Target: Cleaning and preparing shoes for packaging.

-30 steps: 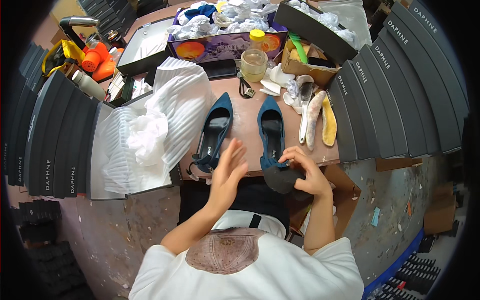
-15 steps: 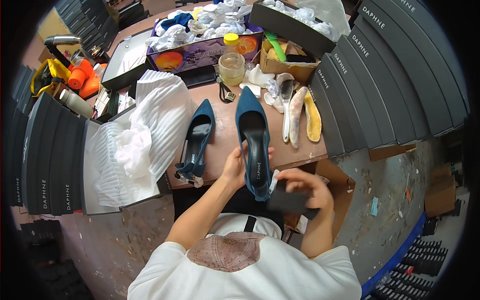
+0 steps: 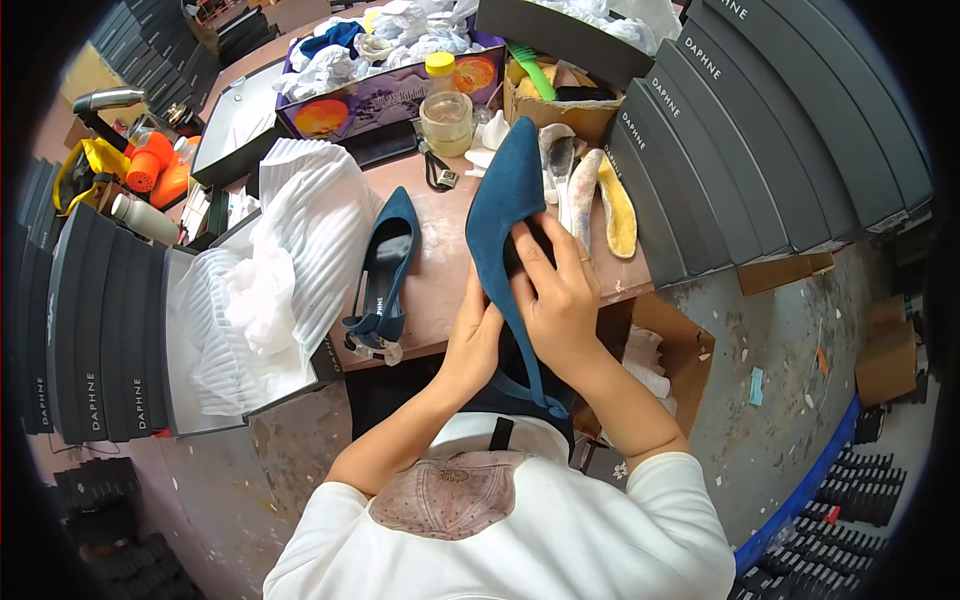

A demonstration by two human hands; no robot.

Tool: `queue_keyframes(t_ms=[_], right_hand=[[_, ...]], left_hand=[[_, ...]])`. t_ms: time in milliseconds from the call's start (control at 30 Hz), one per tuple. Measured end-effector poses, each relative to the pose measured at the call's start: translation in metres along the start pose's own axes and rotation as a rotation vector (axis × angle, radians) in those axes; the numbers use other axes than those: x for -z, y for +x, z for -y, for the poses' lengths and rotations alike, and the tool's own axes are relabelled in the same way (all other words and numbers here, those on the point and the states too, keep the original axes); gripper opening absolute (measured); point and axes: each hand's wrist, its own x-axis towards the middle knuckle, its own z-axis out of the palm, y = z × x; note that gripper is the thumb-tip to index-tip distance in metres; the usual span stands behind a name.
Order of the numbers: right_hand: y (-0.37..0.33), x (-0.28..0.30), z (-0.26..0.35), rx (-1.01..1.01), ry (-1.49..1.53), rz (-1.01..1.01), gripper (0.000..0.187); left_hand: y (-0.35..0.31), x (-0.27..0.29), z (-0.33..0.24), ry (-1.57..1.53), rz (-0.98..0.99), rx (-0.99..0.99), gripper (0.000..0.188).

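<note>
A blue pointed-toe slingback shoe (image 3: 500, 195) is held up over the table's front edge, turned so that its outer side shows and its toe points away from me. My left hand (image 3: 472, 335) grips it low on the near left side, its fingertips partly hidden. On the other side, my right hand (image 3: 560, 295) has its fingers curled over the rim into the opening; a ring sits on one finger. The matching blue shoe (image 3: 392, 255) lies on the table to the left, dark insole upward, with clear wrapping at its strap end.
An open box (image 3: 180, 345) with white pleated paper stands left. Stacked dark shoe boxes (image 3: 720, 170) rise at right. Farther back are a yellow-capped jar (image 3: 447, 120), a purple carton (image 3: 370, 110) of crumpled paper, a brush (image 3: 560, 165) and a yellow pad (image 3: 617, 215). An open carton (image 3: 680, 345) sits below right.
The held shoe has turned from insole up to side on and risen. My right hand has moved from its heel end to its opening; the blurred dark piece by that hand is out of sight.
</note>
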Motion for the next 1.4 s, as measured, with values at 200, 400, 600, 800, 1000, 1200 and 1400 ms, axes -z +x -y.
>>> queue_keyframes(t_ms=[200,400,600,800,1000,1200,1400], right_hand=[[0.009,-0.006,0.005,0.070,0.065,-0.150,0.037],[-0.009,0.023,0.009,0.015,0.361,0.260,0.029],[-0.040,0.023,-0.009,-0.137,0.608,0.680,0.014],[-0.045,0.095,-0.076,-0.254,0.504,1.140,0.030],[-0.052,0.103,-0.046,-0.758,0.723,0.264,0.035],[-0.060,0.078,-0.047,-0.434,0.436,0.784,0.033],[-0.055,0.150,-0.085,-0.621,0.727,0.160,0.047]], left_hand=[[-0.007,-0.003,-0.003,0.171,-0.057,-0.078,0.050],[0.012,0.014,-0.025,0.211,-0.139,-0.138,0.047],[0.039,0.000,-0.040,0.614,0.077,-0.392,0.063],[0.055,-0.008,-0.048,0.916,0.224,-0.485,0.066],[0.070,-0.017,-0.036,0.602,0.108,-0.707,0.070],[0.062,-0.008,-0.032,0.572,0.028,-0.696,0.070],[0.037,-0.011,0.032,-0.414,-0.108,0.185,0.039]])
